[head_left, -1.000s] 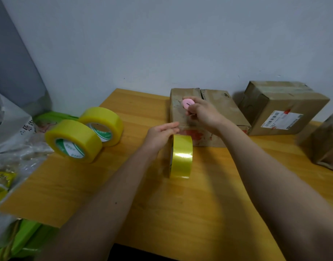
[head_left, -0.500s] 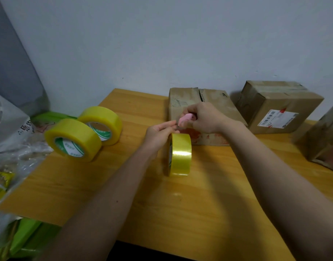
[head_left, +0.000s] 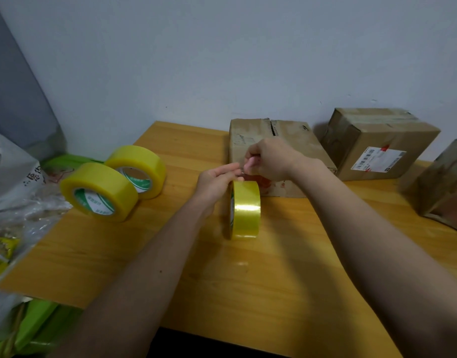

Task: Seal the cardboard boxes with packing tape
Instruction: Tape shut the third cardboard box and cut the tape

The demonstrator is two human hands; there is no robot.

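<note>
The left hand (head_left: 217, 180) steadies the upright tape roll (head_left: 245, 209) with straight fingers; the right hand (head_left: 270, 158), curled round a small pink cutter (barely visible), has dropped from the unsealed box (head_left: 279, 140) top to the roll, probably to cut the strip; 2 spare rolls (head_left: 111, 182) stand left.

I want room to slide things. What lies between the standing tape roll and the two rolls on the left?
In the head view, the left hand and forearm cross bare table between standing roll and left rolls.
</note>
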